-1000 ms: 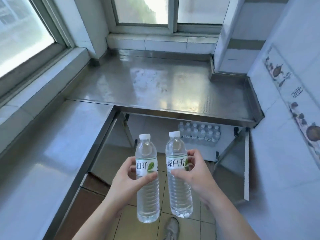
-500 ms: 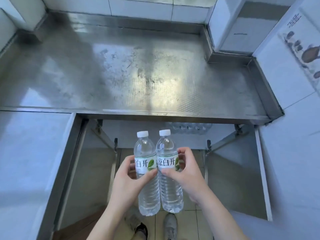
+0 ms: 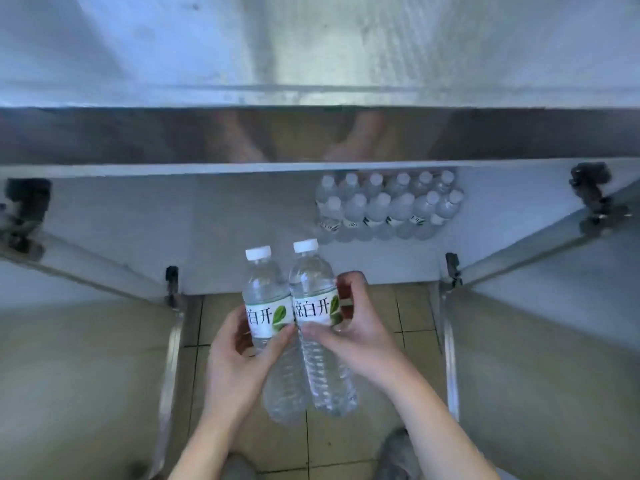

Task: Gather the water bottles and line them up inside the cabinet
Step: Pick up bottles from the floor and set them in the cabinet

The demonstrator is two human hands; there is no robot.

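Two clear water bottles with white caps and white-green labels are held upright side by side, touching. My left hand [image 3: 239, 358] grips the left bottle [image 3: 266, 299] at its label. My right hand [image 3: 353, 327] grips the right bottle [image 3: 311, 285] the same way. They hover over the tiled floor, just in front of the open cabinet [image 3: 242, 223]. Several more water bottles [image 3: 384, 209] stand in two rows at the cabinet's back right.
A steel counter [image 3: 311, 46] overhangs the cabinet, its front edge just above the bottles. Both cabinet doors stand open: the left door [image 3: 79, 358] and the right door [image 3: 540, 341]. My shoes [image 3: 398, 455] show on the beige floor tiles below.
The view has dropped and moved closer to the cabinet. Both hands kept their bottles, now pressed together, and the rows inside the cabinet have come into fuller view.
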